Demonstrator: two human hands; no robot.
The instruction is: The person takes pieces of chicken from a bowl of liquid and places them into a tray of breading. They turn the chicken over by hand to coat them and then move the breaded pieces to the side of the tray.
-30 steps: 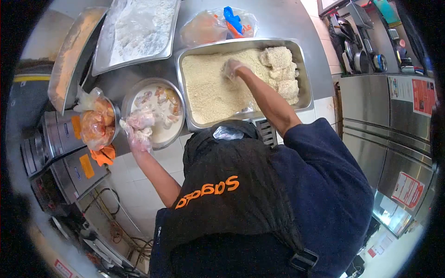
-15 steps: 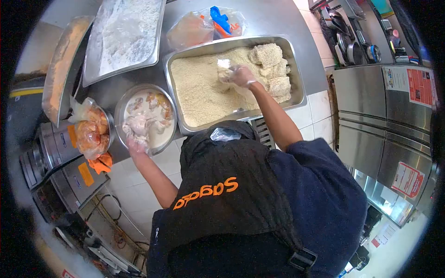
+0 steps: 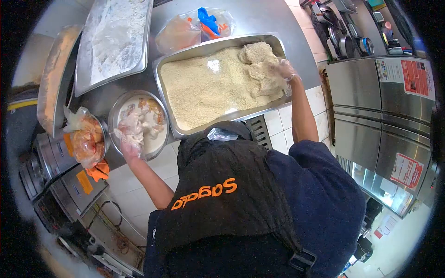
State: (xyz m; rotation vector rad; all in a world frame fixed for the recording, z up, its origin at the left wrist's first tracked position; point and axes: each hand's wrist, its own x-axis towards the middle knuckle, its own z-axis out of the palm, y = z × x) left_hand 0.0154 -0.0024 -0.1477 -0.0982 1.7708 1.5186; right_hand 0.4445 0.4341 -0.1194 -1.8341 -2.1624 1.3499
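A clear plastic glove covers my left hand at the near left rim of a metal bowl. Its fingers curl round a pale, wet piece of raw chicken in white liquid, and the fingertips are partly hidden. At the right end of a steel tray of pale crumbs, my gloved right hand closes on a crumb-coated chicken piece. More coated pieces lie against it in the tray.
A tray of white flour sits at the back left, beside a long orange-tinted container. Plastic bags lie behind the crumb tray. Left of the bowl stands a bagged orange-brown food. Steel refrigerator doors stand at right.
My right hand has moved right, from the middle of the crumbs to the coated pieces at the tray's end. My left hand stays in the bowl, and the chicken has shifted slightly.
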